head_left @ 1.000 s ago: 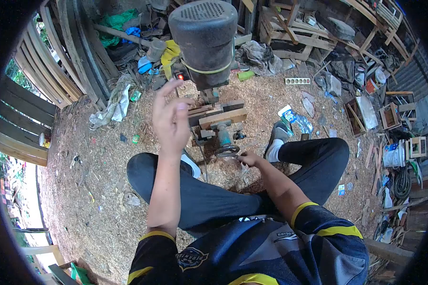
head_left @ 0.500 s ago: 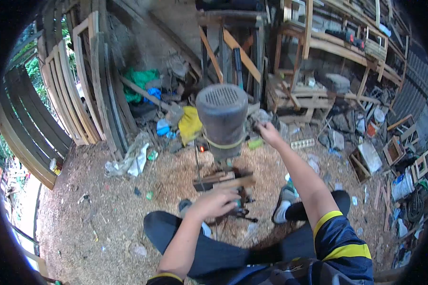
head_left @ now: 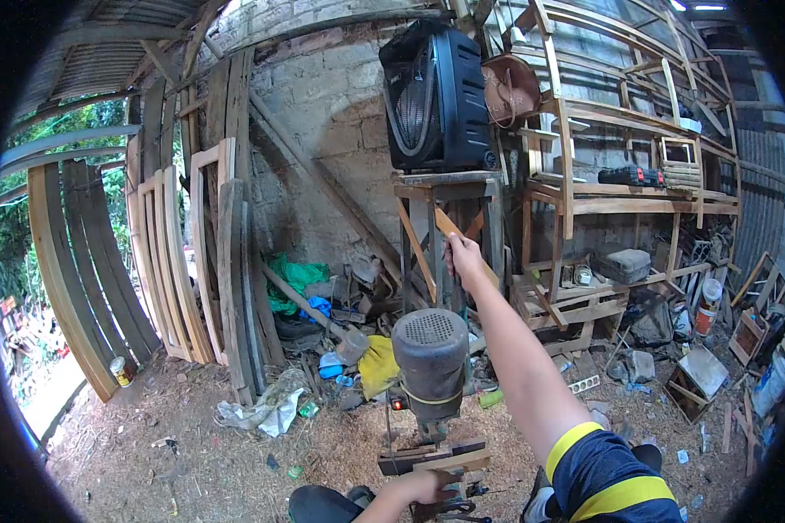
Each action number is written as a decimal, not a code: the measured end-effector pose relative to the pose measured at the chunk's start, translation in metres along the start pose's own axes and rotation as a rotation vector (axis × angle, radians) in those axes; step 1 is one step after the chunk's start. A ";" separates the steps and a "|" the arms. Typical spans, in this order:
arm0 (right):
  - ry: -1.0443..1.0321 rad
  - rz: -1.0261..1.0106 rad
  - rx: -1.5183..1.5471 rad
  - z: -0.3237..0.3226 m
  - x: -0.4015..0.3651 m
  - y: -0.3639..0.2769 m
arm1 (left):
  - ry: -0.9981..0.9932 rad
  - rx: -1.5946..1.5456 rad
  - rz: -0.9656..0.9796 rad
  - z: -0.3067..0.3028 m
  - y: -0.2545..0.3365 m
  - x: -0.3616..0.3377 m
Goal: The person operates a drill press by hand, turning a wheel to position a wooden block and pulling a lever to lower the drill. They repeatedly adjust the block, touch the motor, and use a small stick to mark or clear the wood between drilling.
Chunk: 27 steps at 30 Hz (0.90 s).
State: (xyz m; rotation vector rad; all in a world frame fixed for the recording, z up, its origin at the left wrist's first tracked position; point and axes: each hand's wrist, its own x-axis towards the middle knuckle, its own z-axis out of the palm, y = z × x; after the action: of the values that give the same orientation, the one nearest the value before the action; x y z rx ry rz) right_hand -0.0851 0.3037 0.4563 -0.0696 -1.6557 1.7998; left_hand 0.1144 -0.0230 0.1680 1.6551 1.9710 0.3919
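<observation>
In front of me stands a bench machine with an upright drum-shaped motor (head_left: 430, 349) and a vented cap, a band around its lower part. A strip of wood (head_left: 462, 461) lies across its base, below the motor. My right hand (head_left: 464, 261) is raised behind and above the motor, its fingers closed around a dark lever handle that it mostly hides. Low at the near side of the wood, my left hand (head_left: 429, 486) is curled at the machine's dark base fittings. What its fingers hold is hidden.
A black speaker (head_left: 440, 100) tops a wooden stand (head_left: 427, 180) against the block wall. Wooden racks (head_left: 619, 207) fill the right. Planks and frames (head_left: 173, 261) lean at the left. A yellow cloth (head_left: 378, 366) and shavings lie on the floor.
My view has tilted up, showing the speaker and wall. My right hand has gone from beside the motor to the higher lever handle. My left hand has moved closer to the base fittings.
</observation>
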 end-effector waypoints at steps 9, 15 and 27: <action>-0.228 0.387 0.252 -0.005 -0.033 -0.042 | 0.294 0.021 0.228 -0.016 0.025 -0.001; -0.271 0.109 0.241 -0.022 -0.067 -0.035 | 0.684 -0.045 0.449 -0.045 0.066 -0.008; -0.143 -0.098 0.212 -0.029 -0.127 -0.036 | 1.187 0.098 0.134 -0.054 0.058 -0.007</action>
State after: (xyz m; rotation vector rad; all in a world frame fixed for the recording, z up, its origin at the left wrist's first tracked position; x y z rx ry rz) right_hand 0.0415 0.2627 0.4332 0.2352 -1.5256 1.9307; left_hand 0.1317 -0.0117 0.2450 1.7839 2.6547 1.6436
